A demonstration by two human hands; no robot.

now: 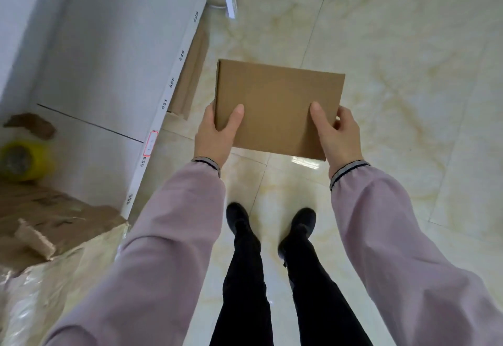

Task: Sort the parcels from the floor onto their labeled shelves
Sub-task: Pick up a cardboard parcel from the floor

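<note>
A flat brown cardboard parcel (277, 100) is held level in front of me, above the tiled floor. My left hand (217, 133) grips its near left corner, thumb on top. My right hand (334, 136) grips its near right corner the same way. The top face shown is plain, with no label in sight. To the left runs a white shelf (109, 54) whose front edge carries number labels such as 550, 551, 553 and 555, plus a small red-framed tag (150, 143).
On the shelf lie a yellow tape roll (25, 160), a brown scrap, and a large torn cardboard box (46, 226) partly wrapped in plastic. More brown cardboard (192, 73) sits on a lower level under the shelf edge. Glossy beige floor tiles (394, 46) spread to the right; my feet stand below.
</note>
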